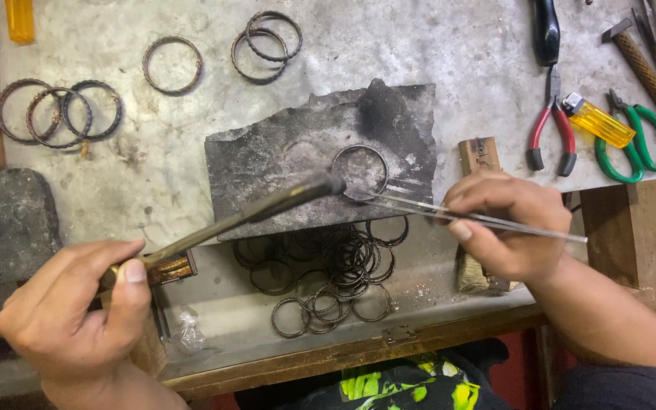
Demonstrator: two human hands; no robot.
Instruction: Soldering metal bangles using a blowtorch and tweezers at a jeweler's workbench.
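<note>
My left hand [77, 307] grips the handle of a long metal torch [256, 211], whose dark nozzle ends just left of a thin wire ring [360, 172]. That ring lies flat on a charred grey slab [267, 171]. Long steel tweezers [449, 213] are pinched in my right hand [506, 224], their tips touching the ring's lower right edge. Below the slab a heap of several dark wire rings [335, 273] lies on the bench.
Twisted bangles [58, 114] lie at the back left, more bangles [266, 44] at the back middle. Red-handled pliers [552, 129], a yellow lighter [597, 120], green-handled cutters [635, 140] and a file [647, 72] sit at the right. A grey block [9, 224] stands at left.
</note>
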